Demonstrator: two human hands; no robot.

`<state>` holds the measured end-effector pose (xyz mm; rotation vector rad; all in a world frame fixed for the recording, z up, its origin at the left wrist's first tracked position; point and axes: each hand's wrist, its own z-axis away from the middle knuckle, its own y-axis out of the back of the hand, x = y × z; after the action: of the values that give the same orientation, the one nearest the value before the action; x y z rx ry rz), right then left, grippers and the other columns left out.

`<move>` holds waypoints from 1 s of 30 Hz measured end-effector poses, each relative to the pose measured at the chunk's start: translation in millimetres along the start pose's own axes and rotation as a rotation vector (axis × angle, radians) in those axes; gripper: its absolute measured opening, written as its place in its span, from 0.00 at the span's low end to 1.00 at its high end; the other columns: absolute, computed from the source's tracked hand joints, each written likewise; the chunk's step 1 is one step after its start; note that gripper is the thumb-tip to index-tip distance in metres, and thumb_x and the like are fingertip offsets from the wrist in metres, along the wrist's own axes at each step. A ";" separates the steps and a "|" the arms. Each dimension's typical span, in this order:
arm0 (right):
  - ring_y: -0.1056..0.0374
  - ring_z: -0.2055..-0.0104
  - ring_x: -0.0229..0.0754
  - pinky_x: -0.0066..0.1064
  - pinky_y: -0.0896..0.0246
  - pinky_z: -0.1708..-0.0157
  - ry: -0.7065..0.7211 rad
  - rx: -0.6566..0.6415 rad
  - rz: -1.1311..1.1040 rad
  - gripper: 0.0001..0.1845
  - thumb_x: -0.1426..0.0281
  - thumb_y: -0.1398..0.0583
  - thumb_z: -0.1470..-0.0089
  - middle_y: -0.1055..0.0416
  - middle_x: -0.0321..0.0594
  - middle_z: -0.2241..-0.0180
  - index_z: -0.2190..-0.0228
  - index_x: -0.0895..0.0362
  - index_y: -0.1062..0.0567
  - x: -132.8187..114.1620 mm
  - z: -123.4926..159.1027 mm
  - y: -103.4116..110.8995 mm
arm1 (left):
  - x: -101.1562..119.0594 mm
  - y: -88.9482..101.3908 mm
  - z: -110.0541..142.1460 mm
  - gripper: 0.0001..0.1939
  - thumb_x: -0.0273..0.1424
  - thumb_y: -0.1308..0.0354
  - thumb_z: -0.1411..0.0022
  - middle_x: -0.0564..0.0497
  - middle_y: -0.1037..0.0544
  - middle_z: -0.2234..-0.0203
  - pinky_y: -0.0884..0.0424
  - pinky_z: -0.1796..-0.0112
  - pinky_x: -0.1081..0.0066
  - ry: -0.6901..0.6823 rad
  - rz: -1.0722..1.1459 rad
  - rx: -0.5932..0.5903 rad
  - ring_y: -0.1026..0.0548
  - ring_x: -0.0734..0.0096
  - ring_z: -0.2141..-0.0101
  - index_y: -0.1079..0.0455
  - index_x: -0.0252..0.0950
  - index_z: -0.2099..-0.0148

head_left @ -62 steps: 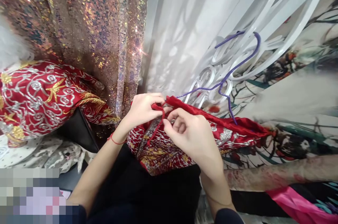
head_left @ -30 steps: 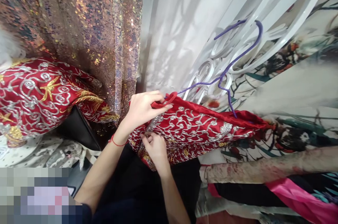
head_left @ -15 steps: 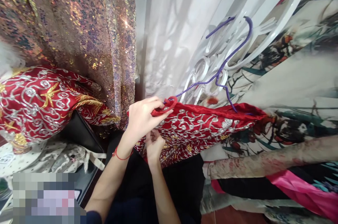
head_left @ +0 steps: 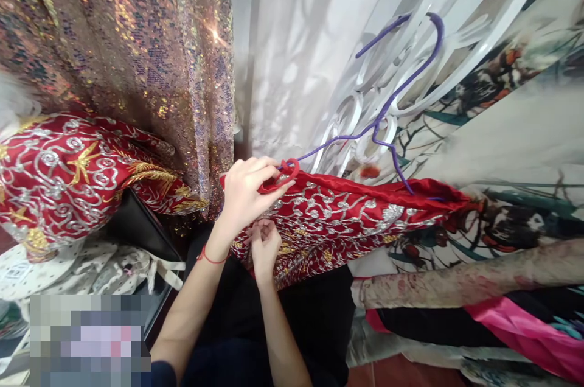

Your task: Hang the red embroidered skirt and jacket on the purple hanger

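A red garment [head_left: 347, 216] with silver and gold embroidery hangs on a purple wire hanger [head_left: 387, 113], whose hook sits on a white scrolled rack [head_left: 460, 28]. My left hand [head_left: 246, 195] pinches a red loop [head_left: 285, 171] at the garment's upper left corner, fingers closed on it. Just below, my right hand [head_left: 264, 244] is closed on the garment's lower edge, fingers curled into the fabric. A red string circles my left wrist.
A sequined gold-pink cloth [head_left: 137, 52] hangs at the upper left, a white curtain [head_left: 301, 52] beside it. Another red embroidered garment [head_left: 77, 174] lies at the left over a black object. Printed white fabric [head_left: 515, 149] and pink cloth [head_left: 524, 332] fill the right.
My right hand left the red loop and dropped to the garment's lower edge. My left hand kept hold of the loop. The view shifted slightly.
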<state>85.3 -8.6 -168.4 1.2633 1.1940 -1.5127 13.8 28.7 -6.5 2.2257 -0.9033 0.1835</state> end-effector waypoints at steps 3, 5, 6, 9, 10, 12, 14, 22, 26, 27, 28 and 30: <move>0.40 0.86 0.34 0.25 0.41 0.85 -0.057 -0.087 -0.037 0.12 0.58 0.42 0.47 0.36 0.27 0.86 0.72 0.53 0.34 -0.3 2.1 -0.4 | -11.7 -6.9 -8.7 0.19 0.44 0.41 0.32 0.50 0.17 0.60 0.39 0.58 0.62 -0.010 0.004 -0.010 0.26 0.66 0.62 0.32 0.37 0.71; 0.44 0.88 0.33 0.24 0.46 0.87 -0.088 -0.137 -0.054 0.13 0.57 0.43 0.48 0.40 0.25 0.88 0.75 0.53 0.35 -1.4 2.9 -0.3 | -14.8 -7.0 -13.6 0.18 0.43 0.40 0.33 0.49 0.18 0.57 0.38 0.53 0.60 0.004 0.027 -0.041 0.26 0.63 0.56 0.32 0.37 0.70; 0.45 0.88 0.32 0.23 0.47 0.87 -0.099 -0.154 -0.061 0.14 0.57 0.43 0.48 0.41 0.25 0.88 0.76 0.53 0.35 -2.2 2.6 0.3 | -15.1 -5.7 -14.1 0.16 0.43 0.39 0.34 0.48 0.19 0.53 0.39 0.49 0.58 0.013 0.044 -0.042 0.26 0.61 0.52 0.31 0.38 0.68; 0.45 0.88 0.31 0.23 0.48 0.86 -0.109 -0.170 -0.071 0.15 0.55 0.43 0.51 0.38 0.27 0.87 0.77 0.53 0.35 -5.8 -0.5 4.3 | -15.6 -0.4 -1.1 0.15 0.44 0.38 0.35 0.46 0.28 0.40 0.40 0.40 0.52 0.057 0.137 0.102 0.33 0.55 0.39 0.31 0.42 0.52; 0.43 0.87 0.32 0.23 0.48 0.86 -0.105 -0.169 -0.069 0.15 0.55 0.42 0.51 0.36 0.28 0.86 0.77 0.54 0.34 -7.2 -1.9 6.0 | -16.9 0.4 9.3 0.18 0.44 0.40 0.34 0.45 0.32 0.37 0.40 0.39 0.51 0.086 0.180 0.194 0.35 0.55 0.37 0.34 0.44 0.47; 0.36 0.82 0.34 0.24 0.43 0.82 -0.083 -0.164 -0.060 0.14 0.57 0.41 0.52 0.31 0.33 0.82 0.77 0.55 0.31 -9.7 -3.8 9.3 | -22.1 -1.7 38.5 0.19 0.42 0.46 0.31 0.44 0.34 0.36 0.37 0.39 0.52 0.178 0.270 0.388 0.35 0.56 0.36 0.39 0.45 0.42; 0.31 0.74 0.37 0.25 0.37 0.76 -0.054 -0.163 -0.046 0.13 0.59 0.41 0.51 0.27 0.37 0.77 0.76 0.56 0.28 -11.4 -3.8 11.7 | -30.2 -9.0 74.4 0.13 0.36 0.50 0.30 0.43 0.30 0.41 0.32 0.44 0.56 0.314 0.347 0.482 0.31 0.58 0.40 0.38 0.43 0.45; 0.31 0.67 0.39 0.30 0.33 0.61 0.046 -0.172 0.052 0.12 0.60 0.38 0.45 0.24 0.38 0.68 0.71 0.57 0.23 -14.4 2.5 19.1 | -45.9 -44.9 150.5 0.06 0.34 0.45 0.41 0.52 0.29 0.68 0.30 0.60 0.69 0.539 0.288 -0.276 0.28 0.68 0.66 0.37 0.39 0.63; 0.30 0.69 0.39 0.29 0.34 0.66 0.053 -0.194 0.058 0.14 0.59 0.39 0.43 0.23 0.39 0.71 0.69 0.57 0.22 -16.9 5.1 19.2 | -48.2 -51.1 145.4 0.07 0.37 0.46 0.40 0.53 0.28 0.70 0.33 0.63 0.69 0.549 0.179 -0.281 0.30 0.68 0.68 0.39 0.40 0.66; 0.31 0.71 0.38 0.28 0.34 0.69 0.041 -0.201 0.040 0.14 0.58 0.39 0.43 0.24 0.38 0.72 0.69 0.57 0.22 -16.7 6.2 17.7 | -49.1 -52.9 145.0 0.08 0.37 0.47 0.38 0.53 0.28 0.72 0.34 0.65 0.70 0.563 0.155 -0.268 0.30 0.69 0.70 0.39 0.40 0.68; 0.32 0.74 0.37 0.27 0.36 0.73 0.019 -0.203 0.011 0.15 0.57 0.39 0.43 0.25 0.37 0.74 0.69 0.57 0.23 -16.2 7.4 15.7 | -49.8 -55.3 145.3 0.10 0.37 0.49 0.36 0.53 0.28 0.73 0.34 0.66 0.70 0.575 0.137 -0.257 0.31 0.69 0.72 0.40 0.40 0.69; 0.37 0.80 0.34 0.25 0.42 0.80 -0.042 -0.188 -0.074 0.17 0.54 0.38 0.45 0.29 0.34 0.79 0.70 0.57 0.24 -16.3 9.4 10.1 | -50.0 -61.1 147.9 0.12 0.37 0.53 0.34 0.52 0.29 0.76 0.35 0.69 0.71 0.585 0.124 -0.239 0.31 0.69 0.75 0.40 0.40 0.70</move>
<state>95.7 -19.8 -153.4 1.0688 1.3348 -1.4354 -2.4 -11.9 -168.3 1.7481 -0.6898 0.7052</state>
